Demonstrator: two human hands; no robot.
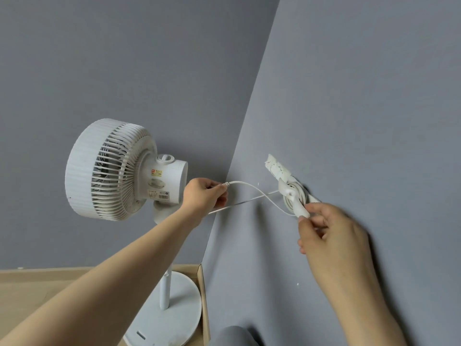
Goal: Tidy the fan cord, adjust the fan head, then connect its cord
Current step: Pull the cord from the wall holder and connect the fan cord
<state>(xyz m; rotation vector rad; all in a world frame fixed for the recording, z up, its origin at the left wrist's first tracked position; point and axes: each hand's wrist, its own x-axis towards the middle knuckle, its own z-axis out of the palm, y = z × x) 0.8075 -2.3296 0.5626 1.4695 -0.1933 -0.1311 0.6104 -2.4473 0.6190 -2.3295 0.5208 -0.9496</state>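
Note:
A white pedestal fan stands in the room's corner, its round head [109,168] facing left and its disc base [174,305] on the floor. My left hand [203,196] is just behind the motor housing and pinches the small plug end of the thin white cord [252,187]. That cord loops across to a coiled bundle [291,196] hanging on the right wall beneath a white wall mount [277,168]. My right hand [326,228] grips a white plug or adapter [299,208] at the bundle between thumb and fingers.
Grey walls meet in a corner right behind the fan. A pale wooden floor strip [37,283] and skirting run along the bottom left. Part of my grey-clad knee [232,335] shows at the bottom edge.

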